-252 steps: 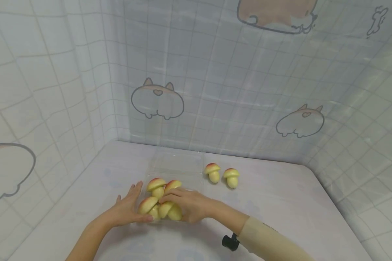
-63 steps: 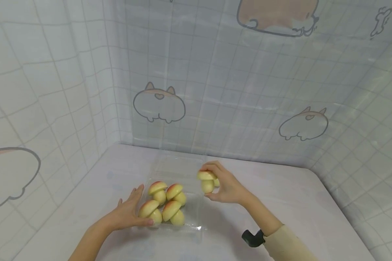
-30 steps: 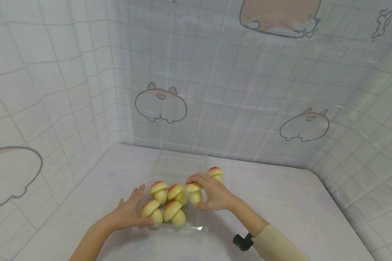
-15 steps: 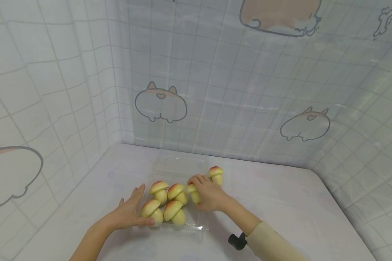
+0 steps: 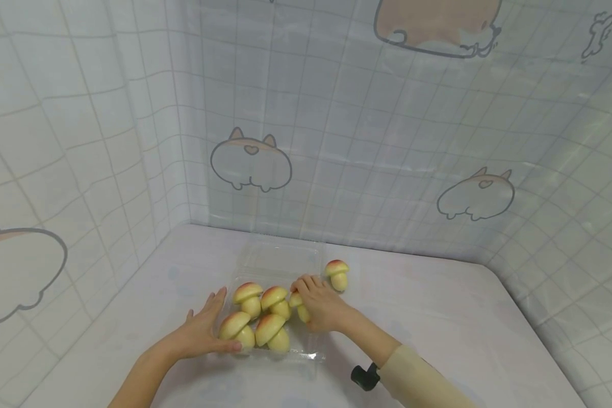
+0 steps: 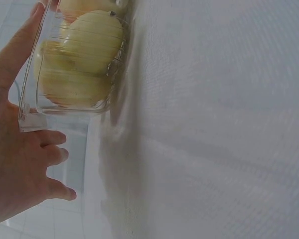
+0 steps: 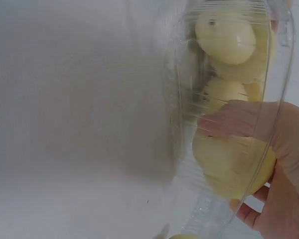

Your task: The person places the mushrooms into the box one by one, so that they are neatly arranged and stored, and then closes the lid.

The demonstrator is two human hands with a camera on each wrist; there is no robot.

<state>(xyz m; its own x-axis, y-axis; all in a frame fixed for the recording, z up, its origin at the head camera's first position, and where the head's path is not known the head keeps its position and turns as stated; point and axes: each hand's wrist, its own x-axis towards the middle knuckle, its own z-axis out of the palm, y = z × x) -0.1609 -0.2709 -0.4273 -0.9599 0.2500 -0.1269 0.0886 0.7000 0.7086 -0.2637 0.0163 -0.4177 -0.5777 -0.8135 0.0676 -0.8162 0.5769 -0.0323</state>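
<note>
In the head view my left hand (image 5: 199, 331) rests with spread fingers against the left side of a clear plastic box (image 5: 306, 343). Its thumb lies along the front rim, and the left wrist view shows the box wall (image 6: 72, 110) beside loosely spread fingers. My right hand (image 5: 321, 303) reaches into the box at the back right and grips a yellow mushroom (image 5: 300, 306) with a domed cap. In the right wrist view its thumb presses this mushroom (image 7: 229, 164) behind the clear wall. Several red-tinted yellow mushrooms (image 5: 277, 303) fill the box's left and middle.
The box's clear lid (image 5: 280, 258) lies opened out behind it. One more mushroom (image 5: 338, 275) stands on the white table (image 5: 438, 317) just right of the box. A patterned curtain (image 5: 357, 141) hangs close behind the table and along both sides.
My right hand has left the front mushrooms, gripped one of the two mushrooms on the table and brought it left, down into the box's back right. The left hand has stayed at the box.
</note>
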